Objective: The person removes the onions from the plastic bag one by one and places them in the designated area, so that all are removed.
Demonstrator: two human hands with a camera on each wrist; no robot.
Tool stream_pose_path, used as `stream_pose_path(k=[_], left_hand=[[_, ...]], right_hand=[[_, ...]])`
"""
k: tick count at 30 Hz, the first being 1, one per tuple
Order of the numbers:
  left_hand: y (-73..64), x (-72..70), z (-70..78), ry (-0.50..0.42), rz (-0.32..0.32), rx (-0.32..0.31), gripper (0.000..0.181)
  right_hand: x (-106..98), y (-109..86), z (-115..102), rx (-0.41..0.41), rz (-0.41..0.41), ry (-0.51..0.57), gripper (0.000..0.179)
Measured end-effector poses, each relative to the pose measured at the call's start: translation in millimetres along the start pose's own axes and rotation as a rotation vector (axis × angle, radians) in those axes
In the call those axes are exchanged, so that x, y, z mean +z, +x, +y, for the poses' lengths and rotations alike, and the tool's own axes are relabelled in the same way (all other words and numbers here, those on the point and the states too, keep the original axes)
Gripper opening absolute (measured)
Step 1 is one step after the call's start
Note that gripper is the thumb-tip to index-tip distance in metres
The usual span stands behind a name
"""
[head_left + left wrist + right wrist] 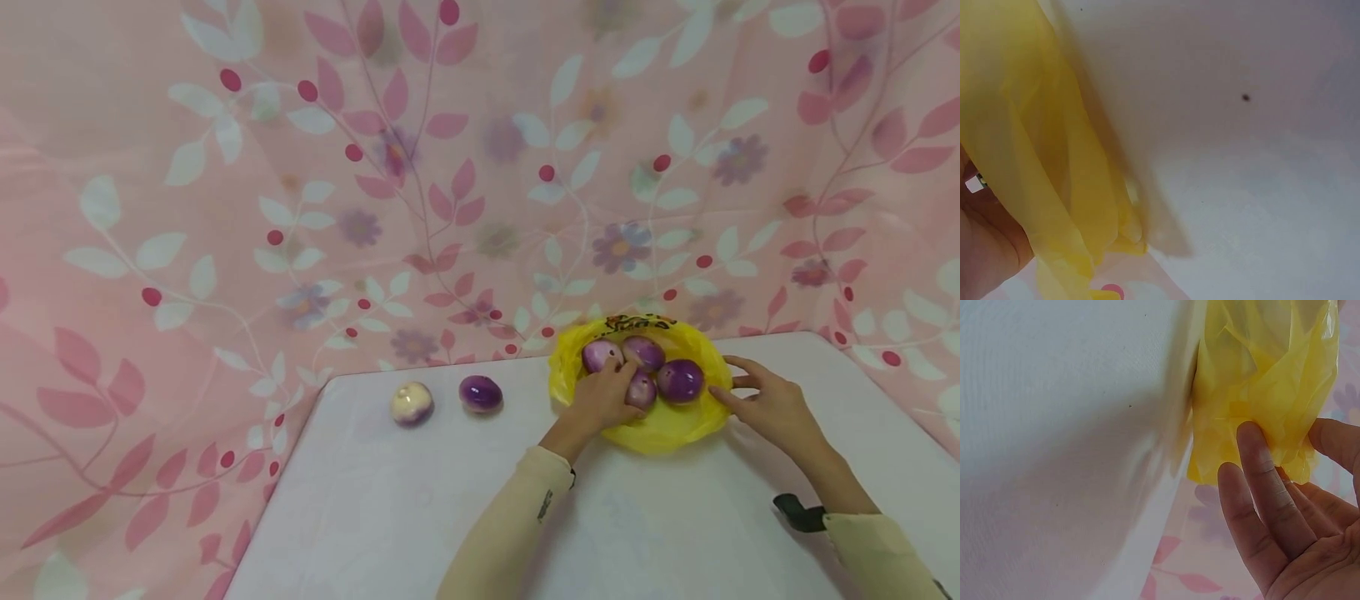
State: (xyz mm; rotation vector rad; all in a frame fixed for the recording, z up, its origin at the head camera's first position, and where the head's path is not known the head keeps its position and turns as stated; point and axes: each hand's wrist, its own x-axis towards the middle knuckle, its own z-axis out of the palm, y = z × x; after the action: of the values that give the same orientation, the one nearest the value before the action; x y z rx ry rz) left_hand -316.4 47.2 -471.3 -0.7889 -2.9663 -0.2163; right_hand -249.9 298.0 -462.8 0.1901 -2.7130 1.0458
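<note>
A yellow plastic bag [660, 437] stands on the table with its mouth spread wide and several glossy purple onions inside. My left hand [600, 398] reaches over the near left rim, fingers and thumb around one onion [641, 390]. Beside it in the bag lie a paler onion [600, 356], another onion [645, 353] and a dark purple onion [680, 382]. My right hand [776, 412] holds the bag's right rim between thumb and fingers. In the right wrist view, two straighter fingers [1266, 481] lie against the bag's outside. In the left wrist view, bag film partly hides the left hand [988, 240].
Left of the bag, a mostly whitish onion [411, 404] and a dark purple onion [481, 394] sit apart on the white-covered table [390, 517]. A pink floral cloth [450, 208] hangs right behind the table's back edge.
</note>
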Motion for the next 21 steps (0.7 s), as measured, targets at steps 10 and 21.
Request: stream_pose_path(k=[10, 21], left_hand=[[-1.4, -3.6, 0.7, -0.023, 0.009, 0.01, 0.074], [-7.6, -13.3, -3.6, -0.114, 0.027, -0.033, 0.079]], right_hand=[[-1.2, -0.3, -1.8, 0.014, -0.011, 0.001, 0.067], [-2.3, -1.8, -1.3, 0.015, -0.028, 0.005, 0.067]])
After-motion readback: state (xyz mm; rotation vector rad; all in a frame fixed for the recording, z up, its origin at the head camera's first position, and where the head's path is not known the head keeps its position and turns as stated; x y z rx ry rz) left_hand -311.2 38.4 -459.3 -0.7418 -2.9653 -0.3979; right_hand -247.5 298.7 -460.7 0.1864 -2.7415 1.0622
